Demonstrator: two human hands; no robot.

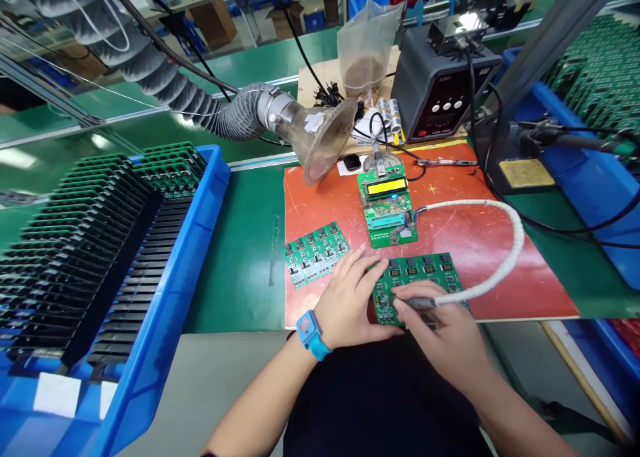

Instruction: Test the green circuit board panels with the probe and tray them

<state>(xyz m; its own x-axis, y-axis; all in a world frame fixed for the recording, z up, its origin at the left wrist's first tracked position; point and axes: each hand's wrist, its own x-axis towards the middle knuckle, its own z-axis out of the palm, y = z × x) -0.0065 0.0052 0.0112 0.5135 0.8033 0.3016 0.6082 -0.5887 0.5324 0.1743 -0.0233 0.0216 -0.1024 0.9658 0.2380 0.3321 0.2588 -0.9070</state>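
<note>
My left hand (347, 300) spans the left end of a green circuit board (453, 280), fingers at its upper edge and thumb at its lower edge. Small displays line the far side of this board. My right hand (445, 330) grips a dark probe (420, 303) whose tip points down at the board's left part; the exact contact point is hidden by my fingers. A white sleeved cable (517, 243) loops from the probe to a programmer board (387, 207) with a lit yellow screen. Left of it lies a second green circuit board (316, 253).
A blue bin (187, 243) at left holds racked circuit boards. A fume extraction hood (325, 140) hangs over the orange-red mat (320, 193). Behind stand a soldering station (440, 83) and a plastic bag (367, 50). A tweezers-like tool (445, 163) lies at the mat's back.
</note>
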